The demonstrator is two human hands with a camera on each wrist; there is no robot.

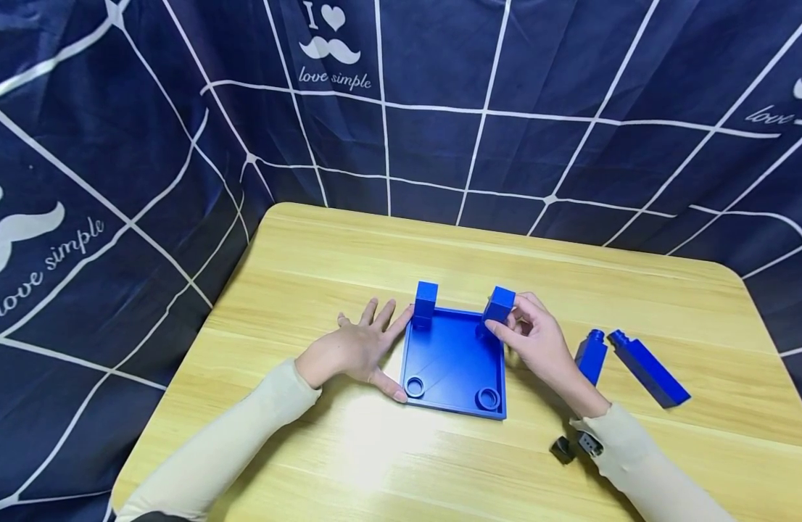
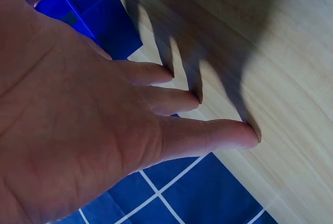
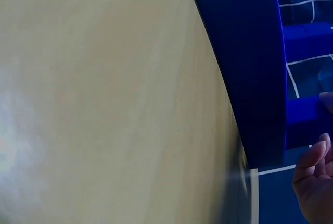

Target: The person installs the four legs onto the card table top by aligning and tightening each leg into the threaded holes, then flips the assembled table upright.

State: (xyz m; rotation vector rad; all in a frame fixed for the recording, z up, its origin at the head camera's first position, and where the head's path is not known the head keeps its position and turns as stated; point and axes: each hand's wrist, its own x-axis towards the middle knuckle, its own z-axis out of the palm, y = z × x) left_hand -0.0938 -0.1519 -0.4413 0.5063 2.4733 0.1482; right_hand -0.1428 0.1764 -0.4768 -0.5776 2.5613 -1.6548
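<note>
Left hand (image 1: 361,351): laid at the left side of the blue tray (image 1: 453,362), palm down, fingers straight and fanned wide; the thumb touches the near left corner and the index fingertip reaches the far left one.
Left arm: comes in from the lower left, its pale sleeve (image 1: 238,435) ending at the wrist.
Right hand (image 1: 538,337): fingers curled, pinching the right post (image 1: 501,304) between thumb and fingers.
Right arm: reaches in from the lower right, a small dark device (image 1: 589,444) at its cuff.
Tray and posts: the tray lies on the wooden table (image 1: 323,261), rim up; the left post (image 1: 426,301) stands upright at its far left corner, and the held one is at the far right, though its seating cannot be told.
Near corners: a left ring socket (image 1: 415,387) and a right ring socket (image 1: 488,399).
Loose posts: a shorter-looking one (image 1: 592,355), partly behind the right forearm, and a fully visible one (image 1: 649,370), both right of the tray.
Black piece (image 1: 561,450): on the table near the right cuff.
Left wrist view only: the palm's underside, with fingertips meeting their shadows on the wood.
Right wrist view only: the tray's outer side wall, broad and dark, both posts projecting beyond it.
</note>
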